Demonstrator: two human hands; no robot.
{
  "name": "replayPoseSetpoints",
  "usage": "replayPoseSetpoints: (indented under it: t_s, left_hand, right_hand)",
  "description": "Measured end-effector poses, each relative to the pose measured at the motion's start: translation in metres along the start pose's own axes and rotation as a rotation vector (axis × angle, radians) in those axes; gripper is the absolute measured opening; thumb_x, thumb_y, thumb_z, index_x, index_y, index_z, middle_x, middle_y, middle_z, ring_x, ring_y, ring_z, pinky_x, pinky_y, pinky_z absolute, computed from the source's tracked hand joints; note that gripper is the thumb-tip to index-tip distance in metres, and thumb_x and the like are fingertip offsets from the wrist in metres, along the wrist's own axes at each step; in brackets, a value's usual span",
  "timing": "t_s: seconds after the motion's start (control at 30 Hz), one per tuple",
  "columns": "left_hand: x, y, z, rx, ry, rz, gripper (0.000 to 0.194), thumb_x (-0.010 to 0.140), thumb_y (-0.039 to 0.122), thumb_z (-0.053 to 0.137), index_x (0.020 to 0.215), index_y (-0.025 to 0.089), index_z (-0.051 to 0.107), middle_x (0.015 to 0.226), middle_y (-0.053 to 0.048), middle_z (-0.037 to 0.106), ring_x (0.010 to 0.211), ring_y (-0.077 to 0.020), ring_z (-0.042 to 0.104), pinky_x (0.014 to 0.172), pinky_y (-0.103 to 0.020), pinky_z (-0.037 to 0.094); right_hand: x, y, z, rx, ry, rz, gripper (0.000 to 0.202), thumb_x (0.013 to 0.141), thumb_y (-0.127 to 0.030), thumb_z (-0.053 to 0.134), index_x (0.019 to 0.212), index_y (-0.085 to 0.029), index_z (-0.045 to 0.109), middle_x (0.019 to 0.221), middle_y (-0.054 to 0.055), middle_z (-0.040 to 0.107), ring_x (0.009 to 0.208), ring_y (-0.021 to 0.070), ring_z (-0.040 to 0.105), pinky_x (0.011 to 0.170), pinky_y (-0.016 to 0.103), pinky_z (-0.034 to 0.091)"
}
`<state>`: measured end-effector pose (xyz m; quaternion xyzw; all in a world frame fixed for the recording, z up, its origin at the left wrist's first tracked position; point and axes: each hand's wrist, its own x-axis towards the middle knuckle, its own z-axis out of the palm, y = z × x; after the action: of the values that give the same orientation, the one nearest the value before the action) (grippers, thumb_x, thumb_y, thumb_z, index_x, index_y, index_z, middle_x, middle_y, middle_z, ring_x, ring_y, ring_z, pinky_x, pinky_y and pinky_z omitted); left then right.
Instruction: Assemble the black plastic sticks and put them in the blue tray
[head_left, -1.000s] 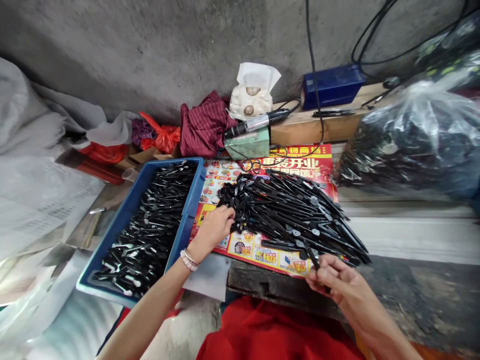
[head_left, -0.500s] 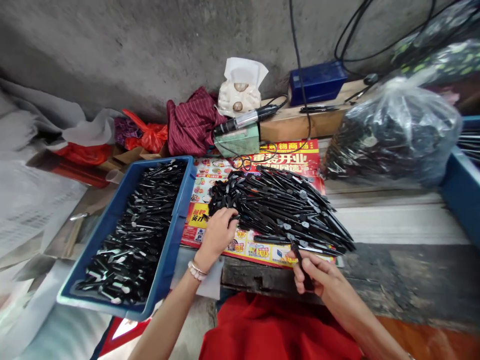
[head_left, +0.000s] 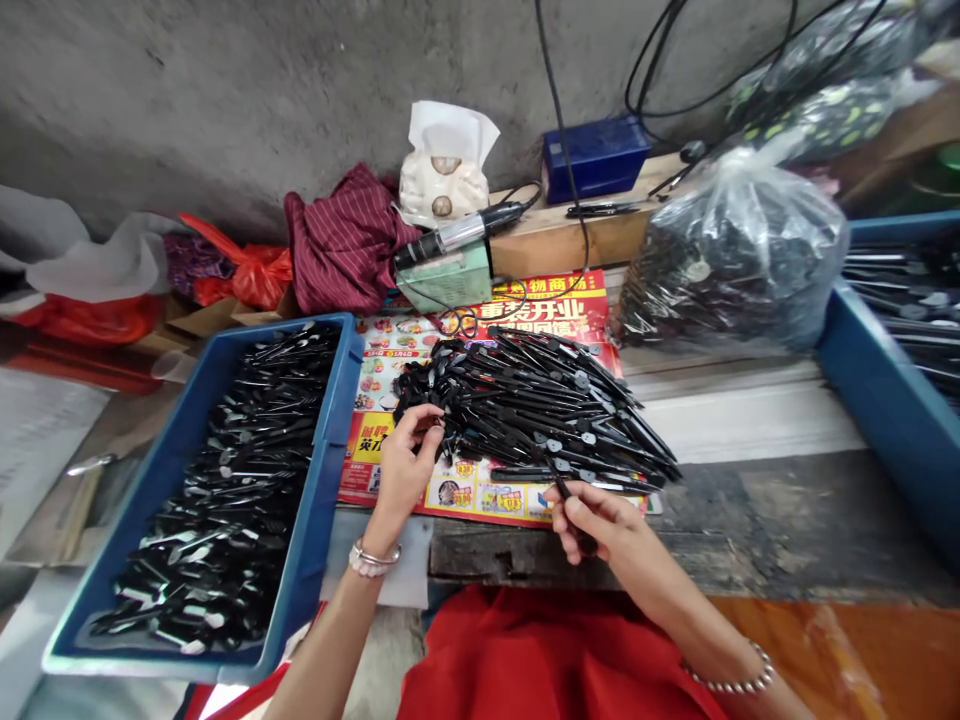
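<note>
A heap of slender black pieces point(head_left: 540, 400), several with round grey discs, lies on a printed red and yellow sheet point(head_left: 480, 505). At the heap's left end is my left hand point(head_left: 411, 455), thumb and fingertips pinched together; whatever is between them is too small to make out. Near the front edge of the sheet, my right hand point(head_left: 600, 525) wraps around a slim dark-handled tool point(head_left: 562, 490). Its upper end points toward the heap, while the fingers and palm hide much of the handle.
A blue bin point(head_left: 341, 400) of similar black pieces stands left; another blue bin point(head_left: 885, 370) stands right. Behind are a plastic bag point(head_left: 739, 260) of dark parts, a corded cylindrical tool point(head_left: 461, 235) on a green box point(head_left: 450, 280), and a tissue pack point(head_left: 444, 175).
The view has shifted to the right, bringing more of the right bin into sight. My left hand has tilted, its thumb and fingers still together. My right hand keeps the dark-handled tool.
</note>
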<state>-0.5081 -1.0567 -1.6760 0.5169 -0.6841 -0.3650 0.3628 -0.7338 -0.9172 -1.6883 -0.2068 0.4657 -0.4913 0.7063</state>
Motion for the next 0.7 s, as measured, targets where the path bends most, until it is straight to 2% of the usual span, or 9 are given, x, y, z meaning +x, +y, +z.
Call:
replayPoseSetpoints:
  t_s: [0.07,0.13,0.2,0.27,0.4,0.47,0.53,0.63,0.7]
  left_hand:
    - [-0.006,0.013,0.007,-0.144,-0.062,-0.027,0.017,0.085,0.024,0.057,0.101,0.017,0.06,0.095,-0.006,0.068,0.09,-0.0173,0.064,0.081,-0.028,0.051]
    - [-0.016,0.028,0.019,-0.285,-0.209,-0.058,0.013,0.085,0.024,0.059,0.096,0.017,0.062,0.094,-0.006,0.07,0.089,-0.018,0.066,0.081,-0.029,0.052]
    - [-0.029,0.04,0.032,-0.365,-0.352,-0.067,0.01,0.084,0.022,0.061,0.091,0.017,0.065,0.093,-0.007,0.072,0.088,-0.0188,0.067,0.082,-0.03,0.053]
    - [-0.039,0.047,0.045,-0.371,-0.409,-0.043,0.007,0.082,0.019,0.062,0.087,0.018,0.068,0.092,-0.007,0.073,0.09,-0.0198,0.067,0.085,-0.032,0.053]
    - [-0.049,0.05,0.059,-0.313,-0.395,-0.002,0.01,0.079,0.016,0.063,0.084,0.019,0.07,0.102,-0.008,0.071,0.097,-0.0211,0.066,0.086,-0.034,0.054]
    - [-0.051,0.049,0.062,-0.269,-0.389,0.004,0.009,0.078,0.018,0.066,0.085,0.019,0.071,0.104,-0.009,0.069,0.096,-0.0207,0.065,0.08,-0.03,0.056]
    - [-0.053,0.049,0.063,-0.201,-0.359,0.016,0.007,0.078,0.019,0.067,0.083,0.019,0.071,0.095,-0.007,0.07,0.089,-0.0188,0.065,0.075,-0.028,0.055]
    - [-0.055,0.046,0.063,-0.135,-0.324,0.004,0.007,0.078,0.016,0.064,0.077,0.02,0.07,0.08,-0.004,0.07,0.077,-0.0164,0.065,0.071,-0.026,0.053]
    - [-0.052,0.043,0.061,-0.161,-0.322,-0.044,0.008,0.078,0.017,0.063,0.079,0.019,0.071,0.081,-0.004,0.07,0.076,-0.0164,0.065,0.068,-0.025,0.052]
  right_hand:
    - [0.002,-0.001,0.004,0.018,0.015,-0.009,0.037,0.077,-0.048,0.073,0.097,-0.017,0.07,0.081,0.003,0.065,0.059,0.0092,0.053,0.053,0.023,0.046]
    - [0.005,-0.003,0.01,0.06,0.017,-0.001,0.037,0.075,-0.047,0.075,0.098,-0.018,0.071,0.088,0.005,0.067,0.061,0.0099,0.054,0.054,0.023,0.047]
    - [0.008,-0.005,0.017,0.136,0.009,0.026,0.034,0.072,-0.044,0.079,0.093,-0.017,0.071,0.083,0.003,0.066,0.061,0.0095,0.054,0.052,0.021,0.046]
    - [0.01,-0.005,0.021,0.228,0.036,0.055,0.031,0.066,-0.039,0.084,0.083,-0.016,0.071,0.071,0.0,0.061,0.057,0.008,0.051,0.048,0.019,0.043]
    - [0.011,-0.002,0.017,0.288,0.152,0.049,0.033,0.057,-0.035,0.089,0.077,-0.016,0.071,0.066,-0.001,0.06,0.052,0.0065,0.047,0.045,0.018,0.038]
    - [0.011,0.001,0.012,0.199,0.18,-0.01,0.035,0.061,-0.038,0.086,0.083,-0.016,0.072,0.065,-0.001,0.06,0.052,0.007,0.046,0.045,0.019,0.038]
    - [0.009,0.002,0.009,0.042,0.185,-0.068,0.037,0.065,-0.043,0.083,0.087,-0.016,0.071,0.06,-0.002,0.058,0.049,0.0078,0.046,0.046,0.021,0.037]
    - [0.007,0.0,0.004,-0.157,0.136,-0.113,0.04,0.071,-0.05,0.076,0.089,-0.014,0.07,0.056,-0.003,0.055,0.047,0.0084,0.046,0.048,0.023,0.037]
    - [0.005,0.0,0.001,-0.221,0.111,-0.131,0.044,0.075,-0.053,0.071,0.095,-0.015,0.07,0.061,-0.001,0.059,0.047,0.0089,0.048,0.049,0.024,0.04]
